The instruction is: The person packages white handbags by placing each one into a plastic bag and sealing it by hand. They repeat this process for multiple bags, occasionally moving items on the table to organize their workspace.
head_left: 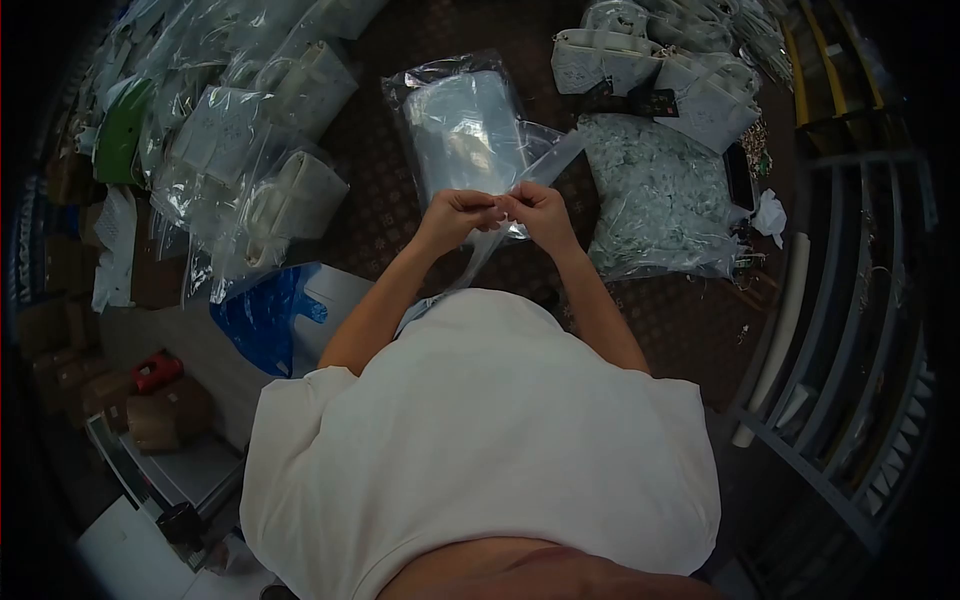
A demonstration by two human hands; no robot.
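Note:
Close together over the dark patterned table, my left hand [458,218] and my right hand [540,212] meet at the fingertips. Both pinch a long translucent plastic strip [553,160], which slants from the upper right down toward my shirt. The exact spot gripped is hidden by the fingers. Just beyond the hands lies a stack of clear plastic bags [460,125] in a glossy wrapper, its lower edge overlapped by my fingers. Right of it rests a large clear bag [660,200] filled with many small pale pieces.
White handbags in clear plastic [300,205] are heaped at the left. More white handbags [605,62] stand at the back right. A blue plastic bag [262,318] hangs by the table's left edge. Metal shelving [845,300] flanks the right side; cardboard boxes [170,412] sit lower left.

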